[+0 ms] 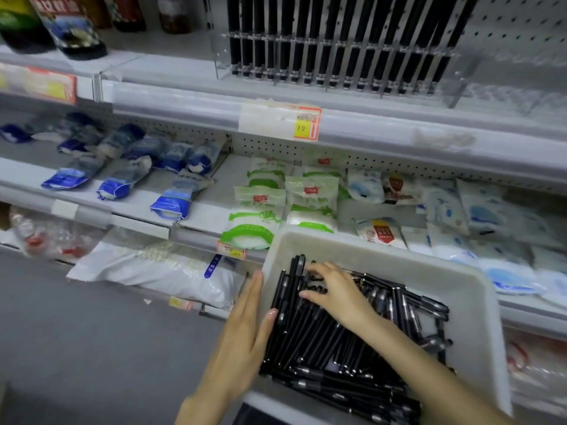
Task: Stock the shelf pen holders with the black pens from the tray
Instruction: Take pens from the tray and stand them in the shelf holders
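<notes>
1. A white plastic tray [478, 305] sits low in front of the person, and both hands are at it.
2. The tray holds a big messy pile of black pens [322, 351]. The pile lies under and around the right hand.
3. The left hand [242, 332] is flat against the outside of the tray's left wall. Its fingers [254, 286] are straight and close together. Its thumb [271, 315] rests at the tray's rim, next to the pens.
4. The right hand [340, 296] is inside the tray, on top of the pile. Its fingertips [308, 294] are bent down and touch the pens. I cannot tell if it has a real hold on any pen.
5. Far above both hands, on the top shelf, stands a clear plastic pen holder rack [337, 75]. More black pens [310, 32] stand in it in a row, one next to the other.
6. A yellow and red price tag [306, 125] sticks to the shelf edge, above the hands and under the rack.
7. Just above the tray, past the right hand, lie green and white plastic bags [260, 210].
8. Up and to the left of the left hand lie blue and white plastic bags [122, 182].
9. Just left of the left hand, on a low shelf, lies a big white sack [147, 268].
10. Dark bottles [76, 32] stand on the top shelf, far up and left of the hands.
</notes>
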Tool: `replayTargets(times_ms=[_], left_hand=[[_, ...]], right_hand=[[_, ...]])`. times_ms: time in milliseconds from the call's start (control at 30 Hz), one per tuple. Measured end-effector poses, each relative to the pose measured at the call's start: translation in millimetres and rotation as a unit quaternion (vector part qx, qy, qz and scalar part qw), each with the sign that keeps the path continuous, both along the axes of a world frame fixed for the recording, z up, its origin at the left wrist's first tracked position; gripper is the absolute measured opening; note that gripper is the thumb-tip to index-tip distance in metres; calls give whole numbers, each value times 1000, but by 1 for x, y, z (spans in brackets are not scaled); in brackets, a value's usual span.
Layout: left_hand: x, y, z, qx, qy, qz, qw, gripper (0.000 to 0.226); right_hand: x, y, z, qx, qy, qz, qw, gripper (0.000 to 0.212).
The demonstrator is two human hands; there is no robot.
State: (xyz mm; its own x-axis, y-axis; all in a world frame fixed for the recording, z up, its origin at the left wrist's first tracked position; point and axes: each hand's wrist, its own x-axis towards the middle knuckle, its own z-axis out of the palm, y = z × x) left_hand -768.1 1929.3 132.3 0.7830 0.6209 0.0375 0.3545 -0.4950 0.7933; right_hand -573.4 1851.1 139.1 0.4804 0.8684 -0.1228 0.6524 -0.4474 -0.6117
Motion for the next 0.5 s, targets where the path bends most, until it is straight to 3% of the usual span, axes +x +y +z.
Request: replayTargets(times_ms=[167, 367, 500], left_hand=[[0, 0, -1, -16, 3, 6, 1000, 59], [0, -1, -2, -23, 0, 6, 1000, 68], [-1, -2, -2, -25, 1, 9, 1000, 69]], right_hand=[[-11, -8, -14, 36, 15, -18, 999, 50], [-28, -21, -22, 51, -9, -19, 998, 44], [-32, -24, -20, 119, 49, -64, 990, 35]])
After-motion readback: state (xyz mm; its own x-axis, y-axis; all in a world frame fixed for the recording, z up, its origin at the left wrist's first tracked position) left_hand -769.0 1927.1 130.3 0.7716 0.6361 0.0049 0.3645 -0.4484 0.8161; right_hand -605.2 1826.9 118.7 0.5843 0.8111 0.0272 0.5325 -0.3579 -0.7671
